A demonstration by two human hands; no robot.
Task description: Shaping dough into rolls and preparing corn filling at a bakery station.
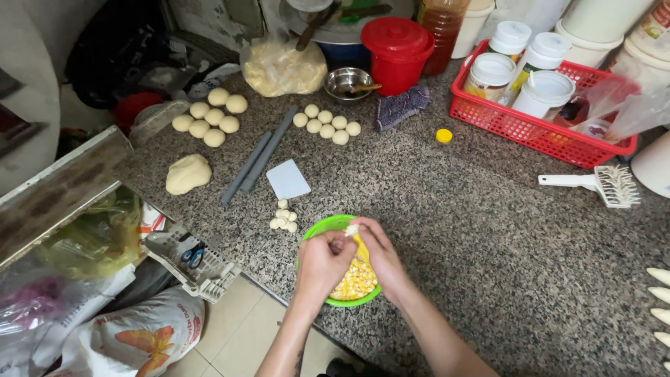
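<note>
Green and round, the bowl (322, 230) is sitting near the front edge of the speckled stone tabletop (474, 209), filled with yellow kernels (354, 281). Both hands are working over it: the left hand (322, 262) and right hand (377, 255) are each pinching closed on one small piece of dough (352, 229) held between them. Just left of the bowl, tiny dough bits (283, 218) are lying beside a white scraper (288, 179). Farther back, dough balls (326, 124) and a red basket (537, 129) are resting.
</note>
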